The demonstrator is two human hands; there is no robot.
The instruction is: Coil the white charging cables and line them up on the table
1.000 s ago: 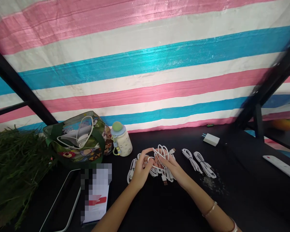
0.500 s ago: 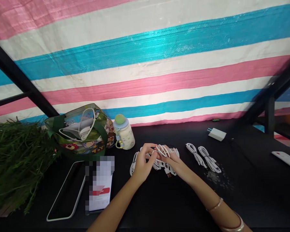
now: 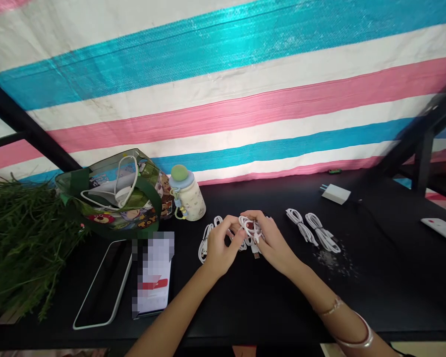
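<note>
Both of my hands meet over the middle of the black table [image 3: 267, 307]. My left hand [image 3: 219, 250] and my right hand [image 3: 273, 243] are closed on a bundle of white cable [image 3: 250, 230], its loops bunched between the fingertips and a USB plug hanging below. Another coiled white cable [image 3: 204, 243] lies just left of my left hand. Two tidy coiled white cables [image 3: 314, 232] lie to the right of my right hand.
A green cartoon-print bag [image 3: 122, 198] with cables inside and a small cream bottle [image 3: 186, 194] stand at the back left. A phone [image 3: 104, 285] and a booklet [image 3: 154, 277] lie front left, beside grass [image 3: 18, 243]. A white charger [image 3: 336, 193] and power strip [image 3: 444, 230] sit right.
My hands have drawn closer together and squeezed the cable loops into a tighter bundle. The camera has tilted downward, so the table edge now shows.
</note>
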